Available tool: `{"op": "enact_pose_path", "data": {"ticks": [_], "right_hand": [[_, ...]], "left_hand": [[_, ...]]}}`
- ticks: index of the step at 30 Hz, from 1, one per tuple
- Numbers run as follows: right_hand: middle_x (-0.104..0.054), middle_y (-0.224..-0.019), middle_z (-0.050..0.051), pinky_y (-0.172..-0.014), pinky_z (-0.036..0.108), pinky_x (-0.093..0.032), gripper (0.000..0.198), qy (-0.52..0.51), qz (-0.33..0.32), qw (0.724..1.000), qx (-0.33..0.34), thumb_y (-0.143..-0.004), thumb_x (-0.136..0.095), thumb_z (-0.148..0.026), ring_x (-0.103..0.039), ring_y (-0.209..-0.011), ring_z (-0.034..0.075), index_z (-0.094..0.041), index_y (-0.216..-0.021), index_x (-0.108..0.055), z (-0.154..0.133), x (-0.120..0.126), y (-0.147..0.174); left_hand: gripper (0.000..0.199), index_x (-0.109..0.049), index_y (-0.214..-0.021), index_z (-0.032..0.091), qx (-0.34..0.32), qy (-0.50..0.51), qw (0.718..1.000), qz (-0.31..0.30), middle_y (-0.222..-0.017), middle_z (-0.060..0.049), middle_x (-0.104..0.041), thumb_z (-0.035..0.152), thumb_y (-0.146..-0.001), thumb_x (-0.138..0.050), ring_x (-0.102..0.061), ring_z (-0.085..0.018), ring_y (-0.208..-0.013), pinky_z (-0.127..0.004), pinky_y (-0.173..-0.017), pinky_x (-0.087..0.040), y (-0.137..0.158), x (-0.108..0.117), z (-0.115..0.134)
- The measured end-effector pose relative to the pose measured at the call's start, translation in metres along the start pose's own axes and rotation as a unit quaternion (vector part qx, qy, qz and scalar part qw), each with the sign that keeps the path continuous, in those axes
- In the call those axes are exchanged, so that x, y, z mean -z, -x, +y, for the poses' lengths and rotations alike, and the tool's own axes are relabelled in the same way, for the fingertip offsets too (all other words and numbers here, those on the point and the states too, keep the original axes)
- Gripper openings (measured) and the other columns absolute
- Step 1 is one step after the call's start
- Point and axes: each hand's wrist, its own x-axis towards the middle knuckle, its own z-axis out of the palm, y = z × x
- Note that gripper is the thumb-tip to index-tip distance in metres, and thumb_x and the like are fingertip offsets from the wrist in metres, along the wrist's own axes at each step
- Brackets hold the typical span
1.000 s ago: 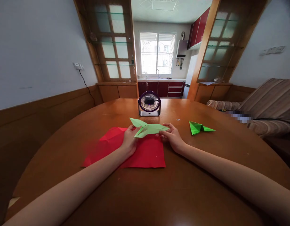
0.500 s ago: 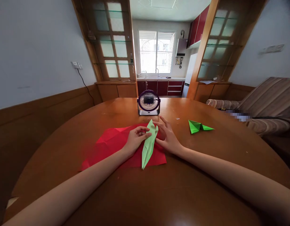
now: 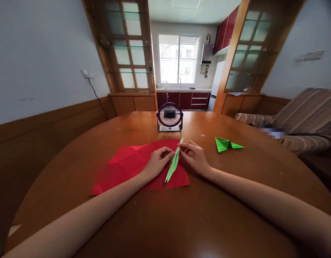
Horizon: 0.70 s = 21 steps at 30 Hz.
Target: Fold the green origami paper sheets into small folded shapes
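A light green folded paper (image 3: 173,166) is held up between my two hands, its narrow edge turned toward me and its two points hanging down toward the near side. My left hand (image 3: 158,161) pinches it from the left with thumb and forefinger. From the right, my right hand (image 3: 195,157) grips its upper part between thumb and fingers. Beneath the hands lies a creased red sheet of paper (image 3: 128,161), flat on the table and partly covered by my left hand and forearm.
A bright green folded paper piece (image 3: 223,144) lies to the right on the brown wooden table (image 3: 197,222). Beyond the red sheet stands a small purple desk fan (image 3: 169,116). A striped sofa (image 3: 307,118) is at the right, past the table's edge.
The light green paper has turned from showing its broad face to nearly edge-on, its lower points moving up and right. My right hand's fingers have closed onto its upper part.
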Motion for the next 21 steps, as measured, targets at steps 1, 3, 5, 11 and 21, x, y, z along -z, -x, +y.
{"op": "enact_pose_path", "data": {"ticks": [1, 3, 5, 11, 21], "right_hand": [[-0.06, -0.089, 0.004, -0.067, 0.03, -0.05, 0.022, -0.014, -0.005, 1.0, -0.006, -0.087, -0.06, -0.031, -0.059, -0.075, 0.016, -0.026, -0.106, -0.071, -0.0009, -0.0005, 0.0003], [-0.06, -0.097, 0.005, -0.07, 0.03, -0.052, 0.025, -0.049, -0.025, 0.998, -0.022, -0.088, -0.058, -0.032, -0.06, -0.081, 0.016, -0.027, -0.111, -0.069, -0.0023, -0.0014, 0.0012], [-0.059, -0.102, 0.006, -0.073, 0.03, -0.052, 0.027, -0.083, -0.047, 0.995, -0.036, -0.089, -0.057, -0.032, -0.061, -0.085, 0.016, -0.027, -0.113, -0.068, -0.0032, -0.0018, 0.002], [-0.056, -0.105, 0.005, -0.082, 0.032, -0.053, 0.03, -0.158, -0.054, 0.984, -0.058, -0.086, -0.063, -0.035, -0.06, -0.093, 0.017, -0.028, -0.115, -0.069, -0.0038, -0.0015, 0.0014], [-0.062, -0.114, 0.005, -0.091, 0.038, -0.051, 0.032, -0.218, -0.022, 0.973, -0.071, -0.081, -0.067, -0.027, -0.061, -0.106, 0.02, -0.027, -0.112, -0.058, 0.003, -0.0071, 0.0008]], "left_hand": [[0.034, -0.066, -0.08, 0.017, 0.006, 0.005, 1.0, -0.012, -0.072, -0.001, -0.062, 0.05, -0.083, -0.06, -0.054, -0.015, -0.068, -0.025, -0.063, -0.041, 0.0004, 0.0, 0.0008], [0.037, -0.066, -0.078, 0.016, 0.015, 0.02, 0.999, -0.023, -0.071, -0.001, -0.062, 0.053, -0.082, -0.06, -0.054, -0.014, -0.066, -0.025, -0.062, -0.041, 0.0006, 0.0002, 0.0029], [0.037, -0.066, -0.077, 0.016, 0.022, 0.032, 0.999, -0.027, -0.069, 0.0, -0.062, 0.053, -0.078, -0.066, -0.053, -0.014, -0.064, -0.025, -0.061, -0.041, 0.0003, 0.0006, 0.0054], [0.037, -0.069, -0.083, 0.015, 0.049, 0.089, 0.994, -0.038, -0.072, -0.002, -0.065, 0.05, -0.071, -0.073, -0.056, -0.014, -0.064, -0.025, -0.063, -0.044, 0.0004, 0.0019, 0.0092], [0.035, -0.067, -0.091, 0.015, 0.088, 0.178, 0.98, -0.031, -0.086, -0.004, -0.072, 0.037, -0.067, -0.08, -0.066, -0.019, -0.079, -0.031, -0.077, -0.05, 0.0011, 0.002, 0.0051]]}}
